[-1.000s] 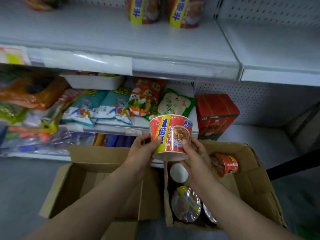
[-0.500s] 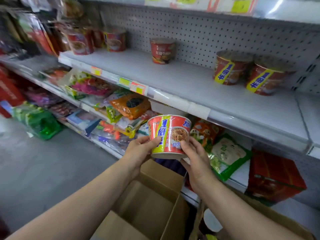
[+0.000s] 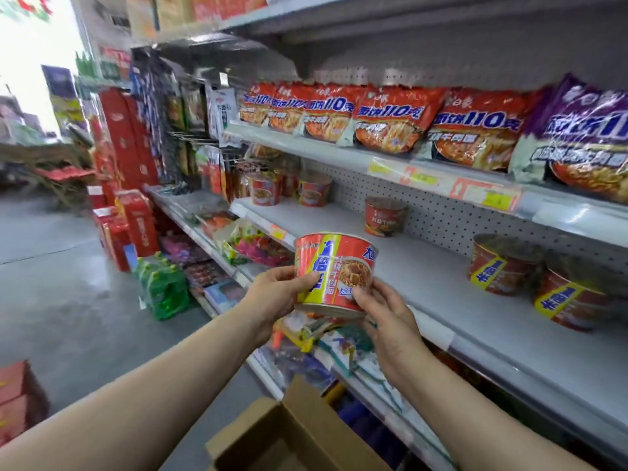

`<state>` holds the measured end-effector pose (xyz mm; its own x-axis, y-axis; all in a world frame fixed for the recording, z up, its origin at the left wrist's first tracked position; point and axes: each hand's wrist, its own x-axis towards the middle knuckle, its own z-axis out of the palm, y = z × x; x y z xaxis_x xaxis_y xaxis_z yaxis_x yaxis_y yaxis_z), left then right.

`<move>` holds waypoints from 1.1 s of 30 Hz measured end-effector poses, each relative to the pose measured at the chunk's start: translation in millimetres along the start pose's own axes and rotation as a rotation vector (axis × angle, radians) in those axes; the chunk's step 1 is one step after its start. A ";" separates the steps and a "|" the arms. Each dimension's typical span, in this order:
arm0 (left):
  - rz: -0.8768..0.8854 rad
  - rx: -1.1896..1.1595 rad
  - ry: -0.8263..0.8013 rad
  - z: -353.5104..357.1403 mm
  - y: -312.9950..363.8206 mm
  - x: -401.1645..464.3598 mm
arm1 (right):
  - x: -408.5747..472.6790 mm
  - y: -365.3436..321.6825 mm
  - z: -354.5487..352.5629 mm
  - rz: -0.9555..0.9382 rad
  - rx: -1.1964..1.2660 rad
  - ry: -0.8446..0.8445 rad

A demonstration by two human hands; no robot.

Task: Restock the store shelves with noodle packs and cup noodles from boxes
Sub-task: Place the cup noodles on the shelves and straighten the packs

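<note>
A red and yellow cup of noodles (image 3: 334, 271) is held upright in the air in front of a store shelf, at the middle of the view. The left hand (image 3: 277, 294) grasps its left side, thumb pressed on the yellow band of the label and fingers curled round the back. The right hand (image 3: 385, 321) grasps the lower right edge, fingers wrapped under the base. Both forearms reach in from the bottom of the view.

Just behind and to the right of the cup is the middle shelf (image 3: 441, 290), a pale grey board with a pegboard back. On it stand several other cup noodles: two dark red ones with yellow labels (image 3: 503, 265) at the right, close together, one alone (image 3: 385, 216) near the back wall, and two more (image 3: 289, 189) at the far left end. They are well apart from the held cup.

On the shelf above lies a row of noodle packs (image 3: 387, 122), mostly orange, with a purple pack (image 3: 584, 130) at the right end.

Below the hands, a lower shelf holds mixed bright packets (image 3: 326, 334), blurred. An open cardboard box (image 3: 289, 436) sits at the bottom edge of the view. To the left, on the grey floor, stand green bottle packs (image 3: 163, 287) and red boxes (image 3: 136, 219).
</note>
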<state>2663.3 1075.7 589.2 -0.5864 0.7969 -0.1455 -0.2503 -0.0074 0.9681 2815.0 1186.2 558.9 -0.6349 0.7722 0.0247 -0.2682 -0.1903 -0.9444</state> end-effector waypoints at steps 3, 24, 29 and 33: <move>0.033 -0.019 0.036 -9.7 11.2 13.8 | 20.4 -4.4 12.2 -0.022 -0.019 -0.025; 0.173 0.048 -0.012 -172.0 77.1 279.6 | 297.8 52.1 146.0 -0.146 -0.157 0.029; 0.171 0.119 -0.074 -202.0 89.8 369.0 | 382.0 62.9 164.8 -0.179 -0.199 0.043; 0.169 0.134 -0.116 -215.7 84.5 430.2 | 433.5 82.3 169.2 -0.181 -0.226 0.082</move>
<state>2223.8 1287.6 564.5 -0.5170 0.8552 0.0377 -0.0470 -0.0724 0.9963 2395.2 1402.8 547.4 -0.5281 0.8295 0.1816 -0.1979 0.0878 -0.9763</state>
